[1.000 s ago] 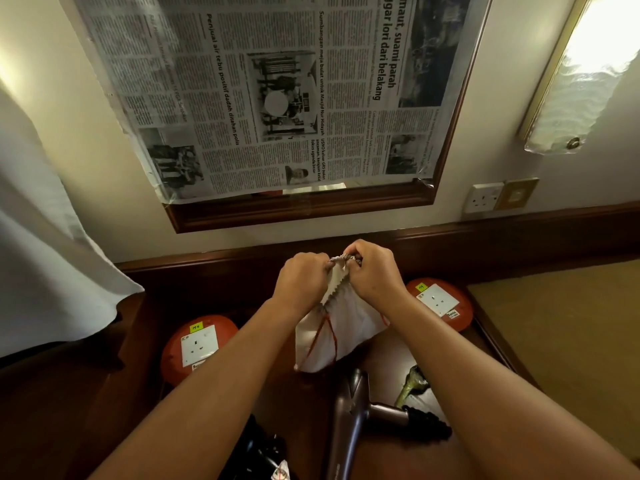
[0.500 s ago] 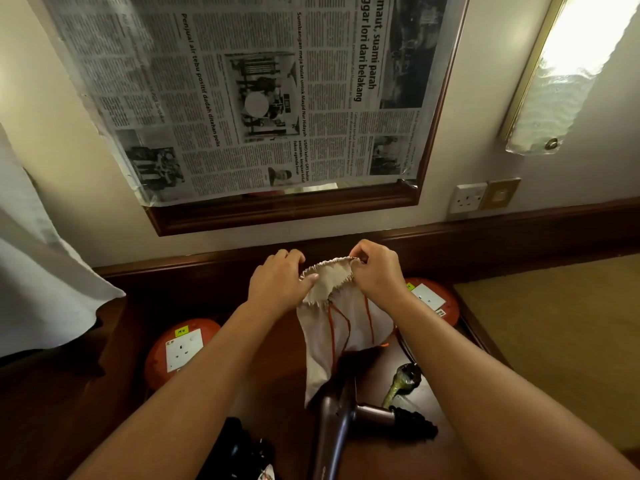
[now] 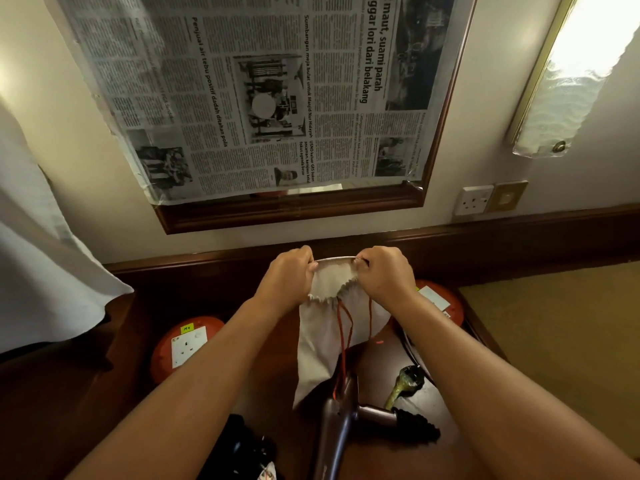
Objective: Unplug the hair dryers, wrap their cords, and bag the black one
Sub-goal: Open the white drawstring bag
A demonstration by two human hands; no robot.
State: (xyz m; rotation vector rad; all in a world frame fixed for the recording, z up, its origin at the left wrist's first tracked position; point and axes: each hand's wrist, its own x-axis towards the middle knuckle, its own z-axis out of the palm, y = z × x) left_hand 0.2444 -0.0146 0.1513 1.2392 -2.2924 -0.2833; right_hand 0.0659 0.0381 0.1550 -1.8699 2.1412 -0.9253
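A beige cloth drawstring bag [image 3: 325, 344] with red cords hangs above the wooden desk [image 3: 384, 362]. My left hand [image 3: 287, 275] grips the left side of its mouth and my right hand [image 3: 386, 271] grips the right side, holding the mouth stretched apart. Below the bag lies a mauve-grey hair dryer [image 3: 341, 420] with a black end on its handle. The black hair dryer [image 3: 242, 448] lies at the bottom edge, partly hidden under my left forearm.
Two orange round socket units sit on the desk, one at the left [image 3: 183, 344] and one at the right [image 3: 440, 301]. A taped plug [image 3: 405, 381] and cord lie beside the mauve dryer. A wall socket [image 3: 472, 200], a newspaper-covered mirror [image 3: 277, 98] and a white cloth [image 3: 41, 271] surround the desk.
My hands have moved apart, pulling the bag's bunched mouth from closed to stretched wide. The bag now hangs lower, over the mauve dryer.
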